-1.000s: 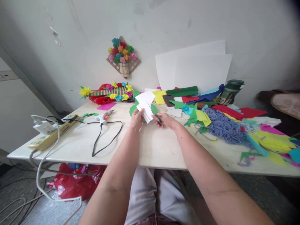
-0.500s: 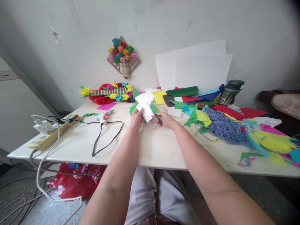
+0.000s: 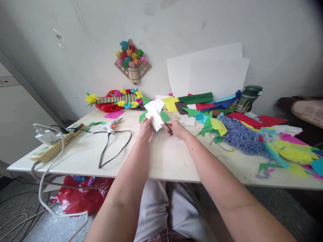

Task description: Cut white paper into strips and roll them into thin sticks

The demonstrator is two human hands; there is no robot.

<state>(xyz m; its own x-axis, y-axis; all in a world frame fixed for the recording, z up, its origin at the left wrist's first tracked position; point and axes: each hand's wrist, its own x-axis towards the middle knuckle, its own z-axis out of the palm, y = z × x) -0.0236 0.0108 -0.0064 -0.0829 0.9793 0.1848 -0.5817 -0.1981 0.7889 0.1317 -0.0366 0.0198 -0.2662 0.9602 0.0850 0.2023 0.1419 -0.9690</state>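
Observation:
My left hand (image 3: pixel 146 126) pinches a folded stack of white paper (image 3: pixel 154 120) by its left edge, above the table (image 3: pixel 164 154). Scissors (image 3: pixel 169 128) sit in my right hand (image 3: pixel 176 129), fingers wrapped round the handles, and their blades lie against the right side of the paper. How far the blades are apart is too small to tell. Behind the paper, a green rounded cut-out (image 3: pixel 142 117) lies on the table, partly hidden by the paper and my hands. Another white sheet (image 3: pixel 153 105) shows just beyond the stack.
Left are a white glue gun (image 3: pixel 109 127) with its looped cord and a power strip (image 3: pixel 46 151). A flower-trimmed woven craft (image 3: pixel 128 99) lies at the back. Right are a blue-purple yarn heap (image 3: pixel 242 136), coloured paper scraps (image 3: pixel 219 126), a phone (image 3: pixel 181 108) and a dark green bottle (image 3: pixel 248 98).
My right hand and the scissors have shifted slightly left and down along the paper's edge. My left hand keeps its hold on the paper, and the whole view has moved very slightly.

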